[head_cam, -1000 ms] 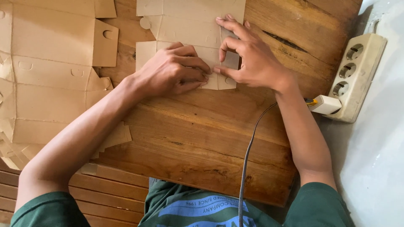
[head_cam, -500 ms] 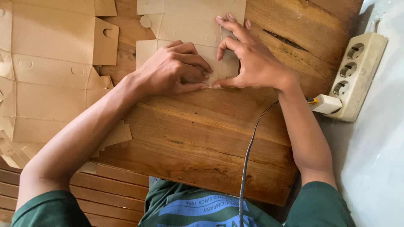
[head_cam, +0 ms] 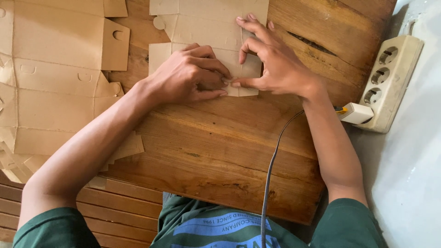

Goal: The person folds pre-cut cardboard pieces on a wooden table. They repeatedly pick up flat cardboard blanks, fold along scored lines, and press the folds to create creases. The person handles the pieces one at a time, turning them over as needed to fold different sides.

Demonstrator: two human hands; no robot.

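Grip: left hand (head_cam: 186,79) curled, fingertips pinching small flap of flat cardboard blank (head_cam: 209,27); right hand (head_cam: 271,64) spread, pinning panel to bench (head_cam: 220,147). I'd crease along score, press firm.

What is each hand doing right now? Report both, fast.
Left hand: curled, knuckles up, pressing the flat cardboard box blank.
Right hand: fingers spread on the same blank, thumb at its near edge.
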